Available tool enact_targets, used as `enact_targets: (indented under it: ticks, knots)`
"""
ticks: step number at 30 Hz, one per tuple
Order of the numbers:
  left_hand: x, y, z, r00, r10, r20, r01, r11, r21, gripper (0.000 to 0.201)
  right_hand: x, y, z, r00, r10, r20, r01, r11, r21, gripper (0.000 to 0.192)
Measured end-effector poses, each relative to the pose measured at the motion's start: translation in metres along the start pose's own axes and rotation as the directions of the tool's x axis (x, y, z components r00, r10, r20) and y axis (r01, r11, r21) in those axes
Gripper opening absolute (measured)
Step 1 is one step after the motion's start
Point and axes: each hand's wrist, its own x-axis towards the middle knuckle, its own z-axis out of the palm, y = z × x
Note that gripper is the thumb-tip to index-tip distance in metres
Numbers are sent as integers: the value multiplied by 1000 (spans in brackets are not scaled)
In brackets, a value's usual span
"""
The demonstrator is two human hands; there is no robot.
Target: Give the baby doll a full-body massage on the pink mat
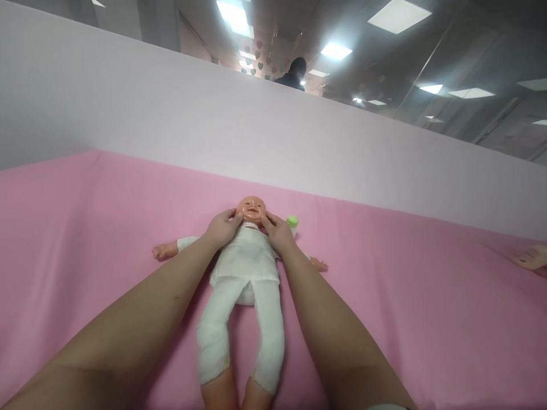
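A baby doll (245,259) in white cloth lies on its back, its head toward the wall and its arms spread. My left hand (224,229) holds the left side of the doll's head at the cheek and jaw, thumb by the chin. On the other side my right hand (278,232) grips the cheek and jaw in the same way. The fingers behind the head are hidden. Just beyond my right hand is a small white item with a green top (293,221), partly covered by that hand.
A pink sheet (397,296) covers the surface under the doll. Behind it runs a white wall or panel (192,119), with glass above showing ceiling lights and a person (294,74). A blurred skin-coloured shape with toes or fingers (532,258) shows at the right edge.
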Motion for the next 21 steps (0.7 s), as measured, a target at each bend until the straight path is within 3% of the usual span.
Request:
enact_targets:
  ticks: [6,10,14,21]
  knots:
    - [-1,1,1,1000,0,-14,0,1000,15,53,-2,-2,1,998,-22,-53,15,992,-127,45]
    - [-7,12,-2,1000,14,21,-17,984,175,55,-6,-12,4,1000,-22,-19,16,964,-267,45]
    - [-12,23,-4,998,15,55,-33,938,344,55,-9,-20,6,999,12,-48,-28,933,-358,59]
    - [-14,27,-7,998,16,64,-40,914,405,57,-8,-21,4,999,17,-44,-36,883,-467,62]
